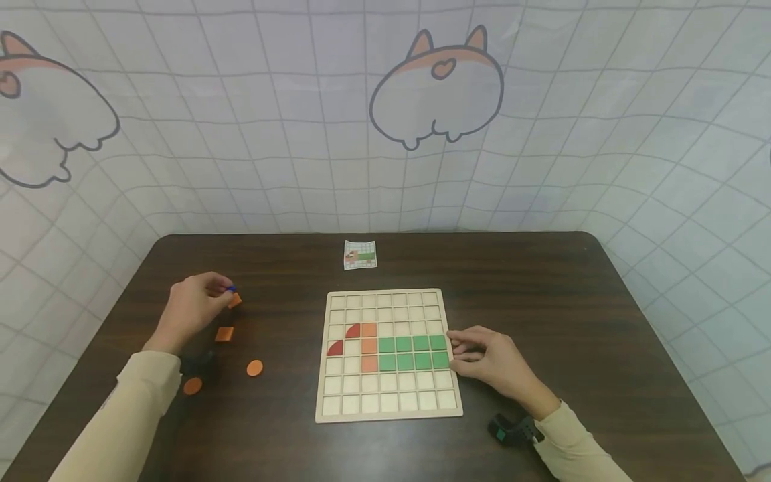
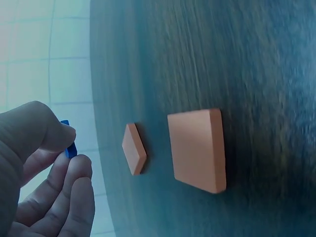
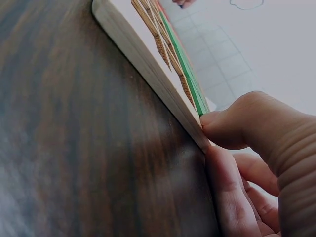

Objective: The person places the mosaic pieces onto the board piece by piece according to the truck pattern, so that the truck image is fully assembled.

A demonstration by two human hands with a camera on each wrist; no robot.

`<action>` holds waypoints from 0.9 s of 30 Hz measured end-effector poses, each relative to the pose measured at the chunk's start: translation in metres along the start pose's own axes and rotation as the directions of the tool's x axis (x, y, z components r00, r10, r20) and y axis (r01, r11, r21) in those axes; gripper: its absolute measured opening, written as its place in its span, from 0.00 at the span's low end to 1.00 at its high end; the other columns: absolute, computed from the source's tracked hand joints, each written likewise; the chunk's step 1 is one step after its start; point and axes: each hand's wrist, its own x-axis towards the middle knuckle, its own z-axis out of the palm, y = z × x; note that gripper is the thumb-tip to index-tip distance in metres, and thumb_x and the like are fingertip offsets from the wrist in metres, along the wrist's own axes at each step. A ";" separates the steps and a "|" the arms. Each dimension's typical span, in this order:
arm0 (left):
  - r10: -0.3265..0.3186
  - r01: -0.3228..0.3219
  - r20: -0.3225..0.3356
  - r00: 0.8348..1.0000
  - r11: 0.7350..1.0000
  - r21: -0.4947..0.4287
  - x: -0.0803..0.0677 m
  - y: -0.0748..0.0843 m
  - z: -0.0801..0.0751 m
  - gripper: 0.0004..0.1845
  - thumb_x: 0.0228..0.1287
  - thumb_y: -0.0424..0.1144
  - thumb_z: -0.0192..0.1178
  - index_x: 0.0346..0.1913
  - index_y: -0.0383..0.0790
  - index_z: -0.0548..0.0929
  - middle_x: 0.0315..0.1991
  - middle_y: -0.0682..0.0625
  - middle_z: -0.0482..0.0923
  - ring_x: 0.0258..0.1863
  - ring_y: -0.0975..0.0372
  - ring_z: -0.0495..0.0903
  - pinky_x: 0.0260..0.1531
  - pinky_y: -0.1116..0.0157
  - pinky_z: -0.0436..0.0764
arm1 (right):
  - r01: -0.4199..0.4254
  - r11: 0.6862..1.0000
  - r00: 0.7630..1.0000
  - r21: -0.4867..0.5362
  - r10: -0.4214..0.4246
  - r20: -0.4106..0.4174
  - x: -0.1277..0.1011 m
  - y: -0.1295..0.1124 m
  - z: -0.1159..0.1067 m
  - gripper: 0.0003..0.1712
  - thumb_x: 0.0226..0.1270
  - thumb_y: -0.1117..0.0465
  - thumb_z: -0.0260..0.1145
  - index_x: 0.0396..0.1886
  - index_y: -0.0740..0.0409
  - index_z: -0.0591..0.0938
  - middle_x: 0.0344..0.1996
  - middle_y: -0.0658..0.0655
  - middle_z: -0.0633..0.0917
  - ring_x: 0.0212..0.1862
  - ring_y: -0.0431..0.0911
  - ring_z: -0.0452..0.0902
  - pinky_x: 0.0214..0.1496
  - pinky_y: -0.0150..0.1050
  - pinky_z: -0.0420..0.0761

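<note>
My left hand (image 1: 194, 304) pinches a small blue tile (image 2: 72, 149) between thumb and fingertips, above the left part of the table. Just below it lies an orange square tile (image 1: 234, 300), with a second orange square tile (image 1: 225, 334) nearer me. My right hand (image 1: 490, 358) holds the right rim of a wooden grid board (image 1: 385, 420), thumb against the top edge and fingers along the side. Green square tiles (image 1: 413, 362) fill two rows at the board's right. A column of orange tiles (image 1: 369, 346) and two red quarter-round tiles (image 1: 335, 348) sit left of them.
Two orange round tiles (image 1: 255, 368) lie on the dark table (image 1: 542, 288) left of the board. Behind the board is a small picture card (image 1: 360, 256) with a coloured pattern. A black strap-like object (image 1: 512, 430) is beside my right wrist. A white gridded curtain (image 1: 289, 147) surrounds the table.
</note>
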 end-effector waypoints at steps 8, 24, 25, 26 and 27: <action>0.025 -0.025 0.005 1.000 0.999 -0.024 -0.004 0.007 0.002 0.11 0.68 0.37 0.65 0.48 0.34 0.87 0.44 0.36 0.90 0.43 0.45 0.89 0.42 0.46 0.87 | -0.001 0.998 1.000 -0.070 0.000 -0.021 0.000 -0.001 0.002 0.28 0.59 0.62 0.78 0.61 0.58 0.85 0.44 0.52 0.87 0.43 0.36 0.83 0.44 0.28 0.86; 0.054 -0.052 0.057 0.997 0.998 -0.033 -0.009 0.028 0.011 0.12 0.70 0.38 0.61 0.50 0.36 0.86 0.46 0.39 0.88 0.46 0.48 0.88 0.45 0.48 0.87 | -0.001 1.000 1.000 -0.014 0.000 -0.005 0.000 0.001 0.002 0.29 0.60 0.63 0.77 0.62 0.60 0.84 0.45 0.55 0.86 0.44 0.36 0.84 0.46 0.25 0.86; 0.060 -0.058 0.060 0.996 0.998 -0.034 -0.009 0.031 0.013 0.11 0.70 0.38 0.62 0.50 0.37 0.87 0.46 0.40 0.89 0.45 0.49 0.88 0.45 0.48 0.87 | -0.001 1.000 1.000 -0.014 0.001 -0.005 0.001 0.001 0.002 0.29 0.59 0.63 0.77 0.62 0.60 0.84 0.45 0.55 0.86 0.44 0.36 0.84 0.46 0.25 0.86; 0.065 -0.062 0.064 0.996 0.997 -0.039 -0.009 0.033 0.014 0.11 0.70 0.38 0.62 0.49 0.37 0.87 0.45 0.41 0.89 0.45 0.49 0.88 0.44 0.49 0.87 | -0.002 1.000 1.000 -0.012 0.002 -0.005 0.001 0.001 0.002 0.29 0.59 0.63 0.77 0.62 0.60 0.84 0.45 0.55 0.86 0.44 0.36 0.84 0.46 0.25 0.86; 0.073 -0.071 0.064 0.995 0.997 -0.040 -0.010 0.036 0.016 0.10 0.70 0.38 0.62 0.49 0.38 0.87 0.45 0.41 0.89 0.44 0.50 0.88 0.44 0.50 0.87 | -0.003 1.000 1.000 -0.011 0.003 -0.004 0.001 0.001 0.002 0.29 0.59 0.63 0.78 0.62 0.60 0.84 0.45 0.55 0.86 0.44 0.36 0.84 0.46 0.25 0.86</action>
